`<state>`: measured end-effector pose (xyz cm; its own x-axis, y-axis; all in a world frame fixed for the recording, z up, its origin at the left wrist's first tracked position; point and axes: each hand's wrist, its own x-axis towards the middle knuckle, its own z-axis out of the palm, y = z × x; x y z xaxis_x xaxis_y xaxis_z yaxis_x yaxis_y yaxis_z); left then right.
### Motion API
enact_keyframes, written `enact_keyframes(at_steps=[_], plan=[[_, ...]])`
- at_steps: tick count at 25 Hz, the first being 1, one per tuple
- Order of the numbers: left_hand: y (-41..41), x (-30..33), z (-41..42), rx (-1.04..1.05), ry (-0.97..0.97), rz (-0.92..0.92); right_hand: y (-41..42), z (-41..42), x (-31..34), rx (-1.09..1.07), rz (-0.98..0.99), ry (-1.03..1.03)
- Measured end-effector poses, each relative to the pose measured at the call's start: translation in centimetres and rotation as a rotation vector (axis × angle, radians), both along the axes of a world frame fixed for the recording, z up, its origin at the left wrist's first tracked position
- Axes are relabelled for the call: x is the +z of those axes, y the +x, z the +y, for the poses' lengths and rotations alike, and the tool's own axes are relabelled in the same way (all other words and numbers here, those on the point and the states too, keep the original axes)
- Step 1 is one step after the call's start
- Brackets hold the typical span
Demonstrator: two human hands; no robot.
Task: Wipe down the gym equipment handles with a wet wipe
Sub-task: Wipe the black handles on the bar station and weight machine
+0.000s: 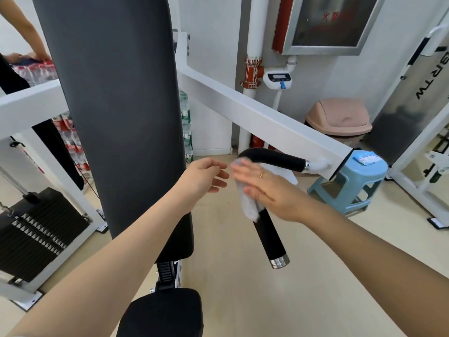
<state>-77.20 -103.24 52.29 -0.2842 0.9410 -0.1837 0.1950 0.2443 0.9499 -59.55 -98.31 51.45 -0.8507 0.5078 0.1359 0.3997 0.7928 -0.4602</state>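
Wet wipe [250, 203] drapes the black handle [269, 227] just below its bend — your right hand [269, 188] presses it flat with straight fingers for broad contact, while your left hand [204, 181] hovers beside, relaxed, holding nothing.

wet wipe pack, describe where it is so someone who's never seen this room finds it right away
Follow the long white machine arm out to its right end, where the black handle attaches. Just past that end stands a light blue plastic stool. The small white and blue wet wipe pack lies flat on its seat, the only thing on the stool.
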Motion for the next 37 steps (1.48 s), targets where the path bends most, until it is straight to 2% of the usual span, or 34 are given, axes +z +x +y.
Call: enact_keyframes(at_steps=[3, 6, 9, 10, 16, 18, 21, 23, 25, 27, 29, 31, 33, 34, 37], plan=[[1.5, -0.1, -0.2, -0.052, 0.008, 0.002, -0.8, -0.6, -0.4, -0.374, 0.274, -0.177], [2.2, -0.1, -0.6, -0.036, 0.019, -0.012, -2.1, -2.9, -1.7, -0.521, 0.337, -0.296], [2.5, 0.0, -1.3, -0.032, 0.025, -0.048, -2.6, -2.0, 0.1, -0.588, 0.504, -0.797], [2.7, 0.0, -1.7, -0.034, 0.025, -0.044, -2.7, -1.7, 0.8, -0.594, 0.489, -0.896], [3.9, -0.8, -3.1, 0.021, 0.011, -0.035, 1.3, -3.7, -0.9, -0.475, 0.191, -1.059], [4.8, -1.2, -3.5, 0.042, -0.027, -0.088, 1.7, -3.2, -1.0, -0.459, 0.221, -1.092], [6.3, -1.1, -3.7, 0.155, -0.042, -0.323, 1.7, -3.9, -1.6, -0.465, 0.360, -1.089], [6.7, -1.3, -3.6, 0.224, -0.030, -0.363, 3.3, -5.2, -3.1, -0.403, 0.333, -0.984], [7.2, -1.7, -3.3, 0.282, -0.019, -0.321, 5.6, -6.1, -4.2, -0.283, 0.262, -0.741], [7.4, -1.9, -3.2, 0.319, -0.019, -0.339, 7.1, -5.6, -4.3, -0.113, 0.163, -0.328], [7.6, -2.1, -3.4, 0.336, -0.032, -0.447, 7.6, -4.3, -4.3, 0.116, 0.024, 0.111], [7.7, -2.0, -3.9, 0.363, -0.016, -0.566, 7.7, -3.5, -4.2, 0.337, -0.124, 0.430], [7.3, -2.0, -4.0, 0.396, 0.013, -0.542, 6.8, -2.6, -3.1, 0.510, -0.277, 0.576], [7.0, -1.8, -4.1, 0.416, 0.021, -0.510, 5.8, -2.2, -2.3, 0.510, -0.311, 0.609], [5.8, -1.3, -4.3, 0.462, 0.031, -0.459, 3.4, -1.4, -0.7, 0.329, -0.275, 0.660]])
